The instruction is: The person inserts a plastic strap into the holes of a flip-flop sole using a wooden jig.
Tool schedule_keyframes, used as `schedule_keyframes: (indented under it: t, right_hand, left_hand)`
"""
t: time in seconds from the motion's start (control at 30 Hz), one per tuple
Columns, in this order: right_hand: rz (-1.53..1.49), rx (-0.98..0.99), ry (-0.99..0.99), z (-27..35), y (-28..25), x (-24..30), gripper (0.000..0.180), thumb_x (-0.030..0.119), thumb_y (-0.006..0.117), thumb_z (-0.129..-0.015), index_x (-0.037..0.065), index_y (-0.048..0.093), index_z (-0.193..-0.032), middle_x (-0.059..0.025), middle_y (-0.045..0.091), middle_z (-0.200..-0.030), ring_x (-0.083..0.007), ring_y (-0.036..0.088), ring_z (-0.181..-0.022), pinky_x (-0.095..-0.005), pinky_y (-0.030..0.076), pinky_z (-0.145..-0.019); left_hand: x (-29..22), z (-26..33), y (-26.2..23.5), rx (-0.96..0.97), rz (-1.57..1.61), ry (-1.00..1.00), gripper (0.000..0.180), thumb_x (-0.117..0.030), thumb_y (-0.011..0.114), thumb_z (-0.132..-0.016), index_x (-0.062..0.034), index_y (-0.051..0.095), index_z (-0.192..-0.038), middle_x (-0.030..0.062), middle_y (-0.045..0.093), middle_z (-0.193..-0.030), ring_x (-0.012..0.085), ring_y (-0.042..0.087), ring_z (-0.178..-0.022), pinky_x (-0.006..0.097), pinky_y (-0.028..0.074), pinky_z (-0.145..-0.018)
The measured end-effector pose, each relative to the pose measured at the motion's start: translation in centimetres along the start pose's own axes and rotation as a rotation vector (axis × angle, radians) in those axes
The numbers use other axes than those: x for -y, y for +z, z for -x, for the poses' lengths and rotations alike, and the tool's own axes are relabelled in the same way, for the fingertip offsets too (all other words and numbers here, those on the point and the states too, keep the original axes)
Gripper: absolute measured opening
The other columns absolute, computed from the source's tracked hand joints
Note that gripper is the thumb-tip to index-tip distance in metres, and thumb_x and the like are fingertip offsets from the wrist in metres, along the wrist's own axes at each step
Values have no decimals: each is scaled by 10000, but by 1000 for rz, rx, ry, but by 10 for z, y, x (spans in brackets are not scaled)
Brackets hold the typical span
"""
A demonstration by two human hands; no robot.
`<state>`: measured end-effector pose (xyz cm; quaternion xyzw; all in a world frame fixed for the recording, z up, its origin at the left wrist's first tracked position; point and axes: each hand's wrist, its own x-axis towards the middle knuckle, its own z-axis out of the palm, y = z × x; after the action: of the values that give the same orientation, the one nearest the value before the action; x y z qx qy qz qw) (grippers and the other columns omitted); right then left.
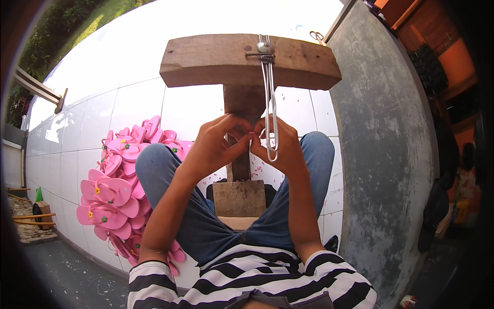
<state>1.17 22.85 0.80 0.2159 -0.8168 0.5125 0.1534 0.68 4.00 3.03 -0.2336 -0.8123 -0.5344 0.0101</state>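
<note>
My left hand (213,147) and my right hand (283,147) meet between my knees, just below the crossbar of a wooden T-shaped stand (206,62). The thumb and fingers of both hands are pinched together at one spot. Whatever lies between the fingertips is too small to make out. A long looped metal wire (269,92) hangs from the crossbar beside a nail (252,54) and a round metal head (265,47). Its lower end passes in front of my right hand.
A heap of pink flip-flops (110,190) lies on the white tiles left of my knee. Pink scraps dot the floor around the post. A wooden block (239,198) sits between my thighs. Scissors (316,36) lie beyond the crossbar, near a grey concrete ledge (381,154) at right.
</note>
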Motion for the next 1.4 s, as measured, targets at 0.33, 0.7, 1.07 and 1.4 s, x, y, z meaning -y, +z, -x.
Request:
schedule_keyframes:
  t: [0.33, 0.7, 1.07, 1.4]
  right_hand:
    - [-74, 1, -28, 4, 6, -8, 199, 26, 749, -740, 10, 610, -881, -76, 648, -829, -174, 651, -700, -297, 534, -647]
    - [-233, 63, 62, 5, 4, -4, 185, 21, 741, -768, 4, 619, -906, -74, 655, -856, -159, 659, -732, -293, 537, -688]
    - [-218, 96, 87, 4, 1, -2, 170, 41, 742, -784, 4, 627, -904, -78, 654, -839, -169, 651, -730, -298, 533, -691]
    - [-229, 121, 98, 5, 3, -2, 141, 30, 730, -835, -10, 637, -934, -69, 671, -813, -142, 675, -734, -275, 537, -669]
  left_hand:
    - [5, 1, -3, 63, -37, 20, 208, -49, 743, -801, -29, 645, -983, 83, 678, -859, 147, 669, -733, 298, 560, -618]
    - [1, 5, -3, 48, -40, -16, 197, -46, 727, -822, -27, 628, -992, 70, 680, -860, 138, 676, -752, 288, 583, -616]
    - [1, 6, -2, 21, -100, 17, 214, -72, 749, -783, -41, 614, -947, 70, 650, -833, 146, 649, -691, 295, 541, -605]
    - [-2, 5, -4, 21, -136, 39, 231, -66, 739, -775, -26, 574, -932, 101, 671, -808, 201, 694, -707, 325, 563, -606]
